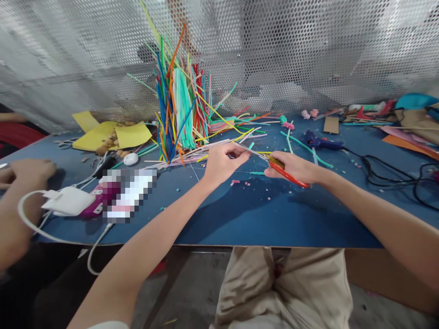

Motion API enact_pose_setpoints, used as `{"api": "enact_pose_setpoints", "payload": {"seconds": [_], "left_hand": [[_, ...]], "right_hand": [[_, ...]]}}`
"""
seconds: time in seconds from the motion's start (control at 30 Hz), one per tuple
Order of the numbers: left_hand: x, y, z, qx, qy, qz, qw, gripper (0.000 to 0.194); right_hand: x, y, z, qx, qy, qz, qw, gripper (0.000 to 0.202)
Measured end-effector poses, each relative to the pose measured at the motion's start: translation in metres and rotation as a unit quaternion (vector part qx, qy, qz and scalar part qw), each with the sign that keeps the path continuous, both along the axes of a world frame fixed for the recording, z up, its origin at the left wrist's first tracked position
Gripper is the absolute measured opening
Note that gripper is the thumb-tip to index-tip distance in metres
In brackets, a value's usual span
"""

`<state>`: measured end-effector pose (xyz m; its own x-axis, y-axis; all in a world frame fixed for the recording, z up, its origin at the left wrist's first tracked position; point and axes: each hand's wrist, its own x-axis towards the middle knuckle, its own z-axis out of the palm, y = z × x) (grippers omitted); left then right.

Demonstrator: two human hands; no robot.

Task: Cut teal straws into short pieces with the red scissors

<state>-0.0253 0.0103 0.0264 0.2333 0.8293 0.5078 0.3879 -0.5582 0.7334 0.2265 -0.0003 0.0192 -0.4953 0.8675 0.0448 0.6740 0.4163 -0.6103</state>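
Observation:
Over the blue table, my left hand [224,162] is closed in a pinch at the middle. A short teal pipe cleaner [251,145] sticks up just past its fingertips; the rest of it is hidden by the fingers. My right hand [291,167] grips a pair of scissors with orange handles [286,176]. The blades point left, reaching the left fingertips beside the teal piece. A twisted teal piece [257,173] lies on the table below the scissors. Small pink scraps [235,182] are scattered under my hands.
A tall bundle of coloured pipe cleaners [183,107] stands behind my left hand. At right lie a blue glue gun [318,140] and its black cable [373,169]. At left are yellow sheets [133,135], a white charger [70,201], a blurred-out phone [132,194] and another person's arm [20,205].

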Motion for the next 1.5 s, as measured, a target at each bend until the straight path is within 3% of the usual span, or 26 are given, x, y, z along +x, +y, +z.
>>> {"api": "enact_pose_setpoints", "payload": {"seconds": [0.27,0.4,0.53,0.63,0.73,0.83,0.93,1.0,1.1,1.23,1.37,1.5], "left_hand": [[0.000,0.003,-0.001,-0.096,-0.061,-0.051,0.992,0.016],[0.001,0.006,-0.004,-0.167,-0.122,-0.072,0.976,0.022],[0.001,0.009,-0.006,-0.182,-0.135,-0.081,0.971,0.028],[0.001,0.011,-0.010,-0.200,-0.129,-0.088,0.967,0.033],[0.003,0.012,-0.015,-0.234,-0.141,-0.099,0.957,0.038],[0.005,0.011,-0.018,-0.271,-0.158,-0.113,0.943,0.041],[0.008,0.007,-0.017,-0.303,-0.175,-0.124,0.929,0.040],[0.009,0.005,-0.015,-0.314,-0.186,-0.126,0.922,0.039],[0.012,0.003,-0.015,-0.320,-0.191,-0.116,0.921,0.039],[0.016,0.002,-0.019,-0.324,-0.179,-0.117,0.921,0.041],[0.020,0.000,-0.023,-0.317,-0.168,-0.125,0.925,0.042],[0.024,-0.002,-0.024,-0.306,-0.161,-0.122,0.930,0.042]], "right_hand": [[-0.005,-0.003,-0.002,0.019,0.025,-0.033,0.999,0.053],[-0.009,-0.007,0.000,0.001,0.043,-0.083,0.996,0.060],[-0.010,-0.004,0.000,0.021,0.060,-0.126,0.990,0.062],[0.001,0.007,0.000,0.083,0.004,-0.195,0.977,0.057],[0.025,0.025,-0.003,0.167,-0.108,-0.256,0.946,0.047],[0.053,0.043,-0.011,0.178,-0.189,-0.275,0.926,0.038],[0.070,0.057,-0.020,0.181,-0.204,-0.261,0.926,0.037],[0.069,0.059,-0.021,0.226,-0.162,-0.228,0.933,0.037],[0.049,0.047,-0.016,0.304,-0.046,-0.131,0.942,0.037],[0.009,0.018,-0.008,0.338,0.038,-0.018,0.940,0.051],[-0.014,0.006,-0.014,0.378,0.070,0.033,0.922,0.051],[-0.018,0.010,-0.024,0.398,0.074,0.025,0.914,0.038]]}}
